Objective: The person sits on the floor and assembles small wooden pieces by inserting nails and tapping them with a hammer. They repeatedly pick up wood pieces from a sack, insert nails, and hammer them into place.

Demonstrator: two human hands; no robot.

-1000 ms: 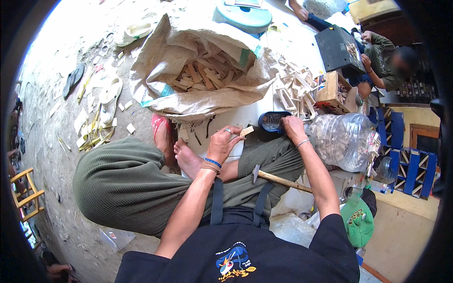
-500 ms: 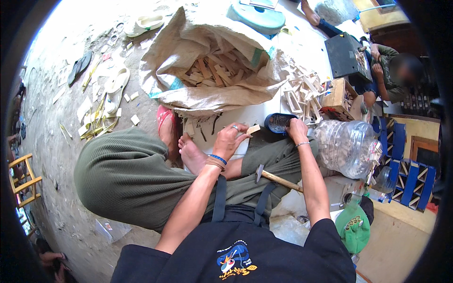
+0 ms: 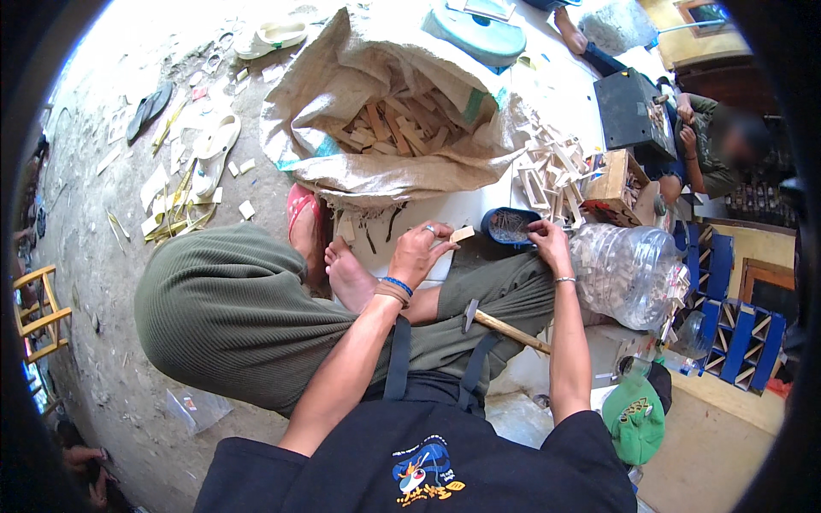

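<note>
My left hand (image 3: 419, 255) is closed, pinching a small pale wood block (image 3: 463, 234) between thumb and fingers above my lap. At the right rim of a dark blue container (image 3: 489, 227) is my right hand (image 3: 552, 246), its fingertips drawn together; whatever they may hold is too small to make out. Thin nails (image 3: 510, 226) fill the bottom of that container. Across my right thigh lies a hammer (image 3: 511, 332) with a wooden handle, its metal head toward the middle of my lap. Neither hand touches it.
Ahead, an open woven sack (image 3: 402, 175) holds many wood pieces. To the right are a pile of wood scraps (image 3: 552, 171), a wooden box (image 3: 613, 184) and a clear plastic jug (image 3: 633, 272). A green cap (image 3: 634, 419) lies near my right elbow. A co-worker (image 3: 703, 145) sits far right.
My right hand has drawn back from inside the nail container to its right rim, uncovering the nails. The left hand keeps the wood block in nearly the same place.
</note>
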